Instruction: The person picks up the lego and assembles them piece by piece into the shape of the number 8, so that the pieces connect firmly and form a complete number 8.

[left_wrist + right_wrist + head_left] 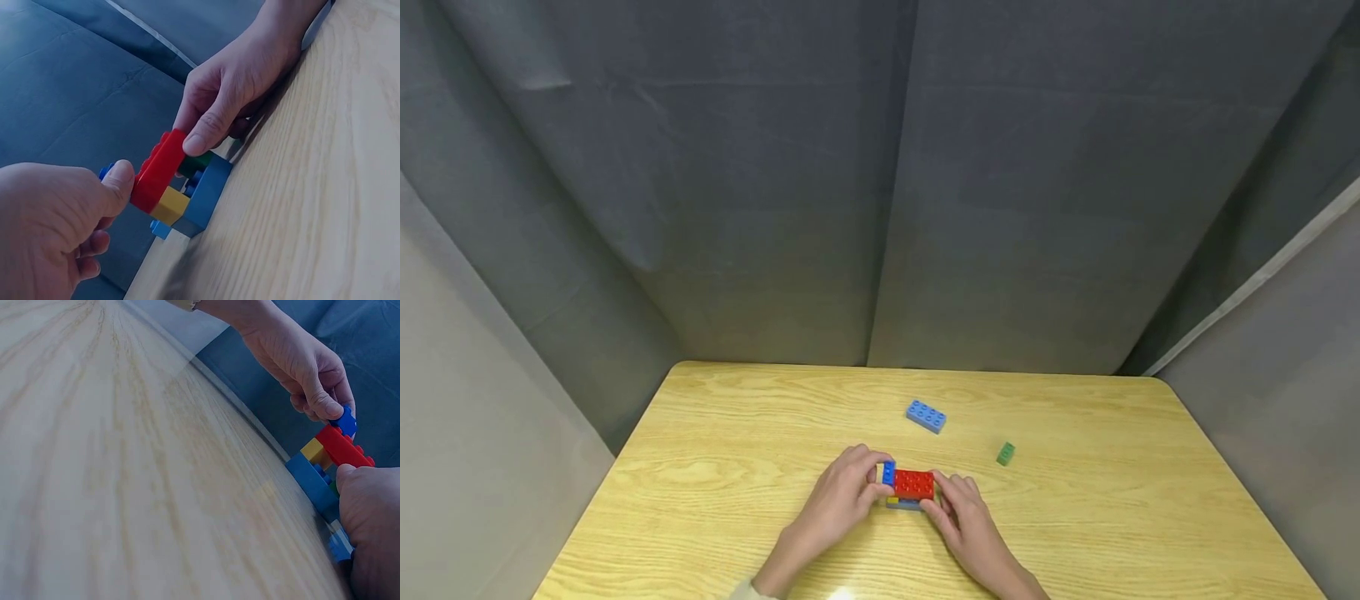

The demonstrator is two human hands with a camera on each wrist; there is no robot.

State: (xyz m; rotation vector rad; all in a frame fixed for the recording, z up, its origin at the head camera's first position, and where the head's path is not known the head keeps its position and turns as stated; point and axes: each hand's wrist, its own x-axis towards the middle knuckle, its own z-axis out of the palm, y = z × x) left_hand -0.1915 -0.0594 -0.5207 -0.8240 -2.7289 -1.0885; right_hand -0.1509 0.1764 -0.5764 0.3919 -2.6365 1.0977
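Both hands meet at a small stack of toy building bricks on the table. My left hand (pixel 842 496) pinches a small dark blue brick (pixel 889 473) between thumb and fingers at the left end of a red brick (pixel 914 484). Whether the two are pressed fully together I cannot tell. My right hand (pixel 966 527) grips the red brick's right end with thumb and fingers. Beneath the red brick, a yellow brick (pixel 170 206) and a green brick (pixel 194 164) stand on a longer blue brick (pixel 206 194), leaving a gap between them. Fingers partly cover the green one.
Behind the stack lies a loose blue brick (pixel 926 416), studs up. A small loose green brick (pixel 1006 453) lies farther right. The wooden table (pixel 737 433) ends at a grey curtain (pixel 775 250) at the back, with pale panels at both sides.
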